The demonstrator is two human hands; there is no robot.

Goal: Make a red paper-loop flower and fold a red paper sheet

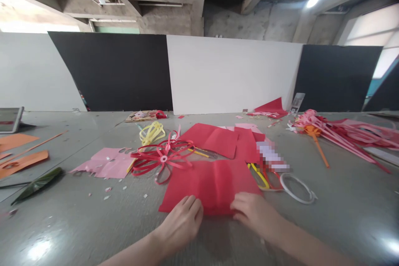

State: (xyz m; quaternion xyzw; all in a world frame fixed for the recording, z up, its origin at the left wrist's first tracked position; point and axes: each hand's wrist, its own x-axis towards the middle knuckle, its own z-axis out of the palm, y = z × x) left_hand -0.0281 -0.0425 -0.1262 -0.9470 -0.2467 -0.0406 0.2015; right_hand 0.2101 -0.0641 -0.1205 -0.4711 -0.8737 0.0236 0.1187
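A red sheet of paper (215, 181) with soft upright creases lies in front of me. At its near edge, left of the middle, my left hand (185, 218) has its fingers curled onto the paper. My right hand (254, 212) pinches the same edge near the right corner, thumb below and fingers on top. Both thumb tips are partly hidden. Just beyond the sheet's left side sits a flower of looped red strips (163, 158) with a pale round centre. More red sheets (215, 139) lie behind, overlapping one another.
To the left are a pink sheet with holes (106, 162), a yellow looped-strip piece (152, 133), orange pieces (25, 164) and a dark green leaf shape (40, 185). On the right are a white ring (297, 189) and a pink strip bundle (339, 131). Panels (233, 77) stand behind.
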